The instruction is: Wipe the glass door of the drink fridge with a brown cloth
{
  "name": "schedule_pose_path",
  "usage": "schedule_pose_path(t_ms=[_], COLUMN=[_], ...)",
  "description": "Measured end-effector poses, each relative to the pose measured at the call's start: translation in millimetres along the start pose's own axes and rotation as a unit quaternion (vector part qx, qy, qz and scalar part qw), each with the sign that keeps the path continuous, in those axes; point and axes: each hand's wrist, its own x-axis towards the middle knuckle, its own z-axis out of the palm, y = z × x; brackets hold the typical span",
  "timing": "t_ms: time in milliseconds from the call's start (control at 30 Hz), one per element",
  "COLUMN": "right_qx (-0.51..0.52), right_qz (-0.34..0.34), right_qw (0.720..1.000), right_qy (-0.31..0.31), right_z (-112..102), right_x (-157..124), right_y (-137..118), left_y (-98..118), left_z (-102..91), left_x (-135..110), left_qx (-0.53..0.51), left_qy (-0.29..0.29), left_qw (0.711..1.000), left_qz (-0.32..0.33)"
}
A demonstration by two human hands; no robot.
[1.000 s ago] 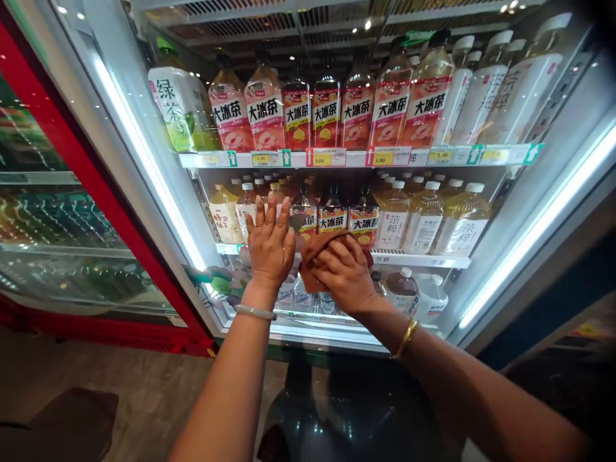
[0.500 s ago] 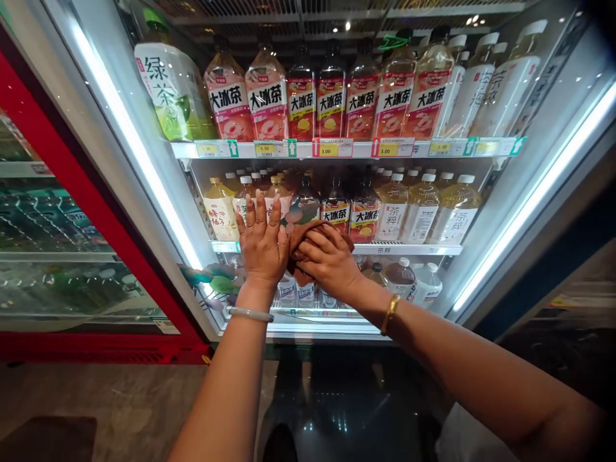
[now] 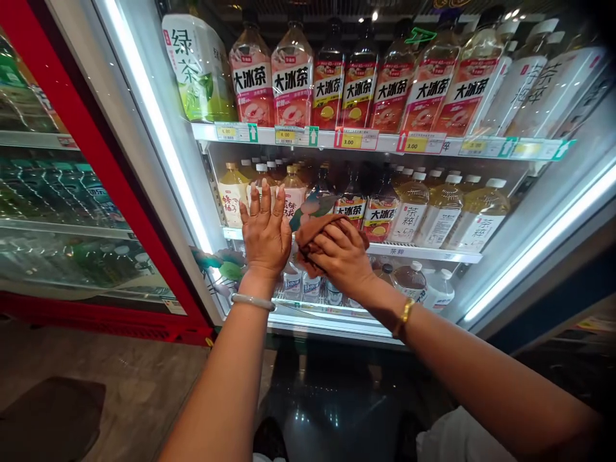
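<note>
My left hand lies flat against the glass door of a drinks cooler, fingers stretched upward and close together. Right beside it, my right hand presses a bunched brown cloth onto the same glass, fingers curled over it. Both hands sit at the height of the middle shelf, in front of bottled tea drinks. A pale bangle circles my left wrist and a gold bracelet my right.
Behind the glass, the top shelf carries large tea bottles with price tags; lower shelves hold smaller bottles. A red-framed cooler stands to the left. Bright light strips run down both door sides. Dark glossy floor lies below.
The view has shifted slightly, so the shelves sit further right and higher. My right hand with the cloth moved a little along the glass next to the left hand, which stayed flat.
</note>
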Motion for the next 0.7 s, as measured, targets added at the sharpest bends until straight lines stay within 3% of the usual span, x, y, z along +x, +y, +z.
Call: schedule_pose_path(t_ms=[133, 233, 367, 500, 600, 700], right_qx=[-0.012, -0.023, 0.015, 0.035, 0.005, -0.021], right_qz=[0.084, 0.118, 0.017, -0.060, -0.010, 0.067], right_qw=[0.996, 0.992, 0.999, 0.996, 1.000, 0.997], right_qy=[0.013, 0.027, -0.033, -0.061, -0.028, 0.027], right_z=[-14.2, -2.2, 22.2, 11.2, -7.2, -6.0], right_x=[12.6, 37.6, 26.0, -10.1, -1.7, 30.3], right_y=[18.7, 10.3, -20.9, -15.3, 10.9, 18.9], left_y=[-2.0, -3.5, -9.7, -19.2, -24.5, -26.1], left_z=[-2.0, 1.1, -0.5, -11.6, -16.0, -11.3], left_x=[-2.7, -3.4, -4.1, -7.4, -12.6, -20.3], left_qx=[-0.001, -0.009, -0.015, 0.000, 0.004, 0.005], left_qy=[-0.001, 0.000, 0.004, 0.013, 0.004, -0.016], left_qw=[1.000, 1.000, 1.000, 0.999, 1.000, 1.000], left_qz=[-0.004, -0.010, -0.022, -0.033, -0.026, -0.025])
